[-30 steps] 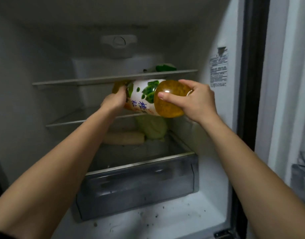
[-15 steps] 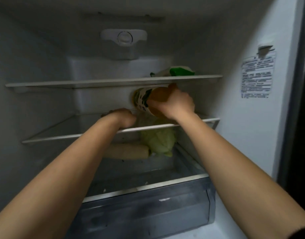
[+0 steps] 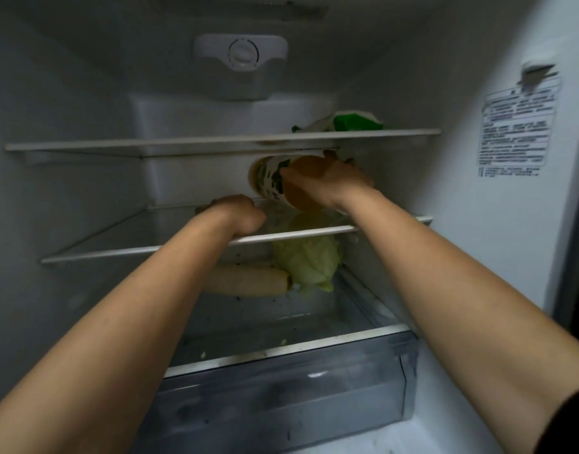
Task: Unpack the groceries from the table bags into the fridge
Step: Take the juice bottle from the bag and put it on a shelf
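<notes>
Juice bottle (image 3: 269,178), centre frame, was gripped by right hand (image 3: 330,182), not yet shelved; left hand (image 3: 239,215), grasp indeterminable; cabbage (image 3: 309,258), radish (image 3: 248,280), green packet (image 3: 356,121) lay stored.

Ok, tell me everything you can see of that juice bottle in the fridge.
The juice bottle looks like clear plastic, filled with orange liquid, with a white label printed in dark green. It lies on its side between the top shelf and the middle shelf. The right hand holds its base end. Whether it rests on the shelf is unclear.
</notes>
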A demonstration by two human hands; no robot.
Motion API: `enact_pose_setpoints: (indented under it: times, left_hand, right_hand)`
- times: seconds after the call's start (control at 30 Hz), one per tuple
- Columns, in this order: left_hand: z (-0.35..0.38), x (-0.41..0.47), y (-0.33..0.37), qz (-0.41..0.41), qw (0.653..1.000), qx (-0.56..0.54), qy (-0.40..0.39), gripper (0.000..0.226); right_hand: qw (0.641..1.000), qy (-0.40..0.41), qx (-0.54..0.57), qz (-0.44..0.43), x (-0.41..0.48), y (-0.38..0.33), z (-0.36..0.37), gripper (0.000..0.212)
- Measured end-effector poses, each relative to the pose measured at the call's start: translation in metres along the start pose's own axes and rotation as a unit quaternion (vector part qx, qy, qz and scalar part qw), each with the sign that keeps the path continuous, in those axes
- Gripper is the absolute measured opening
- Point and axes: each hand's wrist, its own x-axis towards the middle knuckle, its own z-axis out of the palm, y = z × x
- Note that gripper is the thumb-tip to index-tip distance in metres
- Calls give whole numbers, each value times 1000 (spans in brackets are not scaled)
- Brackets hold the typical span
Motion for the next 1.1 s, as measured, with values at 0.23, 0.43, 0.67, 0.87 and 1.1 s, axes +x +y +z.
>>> enact_pose_setpoints:
  times: [0.23,0.43,0.67,0.87,1.1]
  left_hand:
    - [-21,-38,-2,12,992,-3,122,33]
    - [-16,-98,-13,52,949,16,309,35]
    - [37,-150,-27,15,944,142,296,62]
    - [45,-181,-41,25,946,198,254,66]
    - [47,-259,-38,17,943,176,281,66]
  right_hand:
    - [999,24,-10,-18,-43,26,-11,99]
    - [973,193,-71,-109,-91,58,11,69]
    - [957,226,-75,-163,-128,67,50,72]
    - [964,202,-56,-163,-142,69,53,75]
    - [974,146,-40,-166,-187,54,45,77]
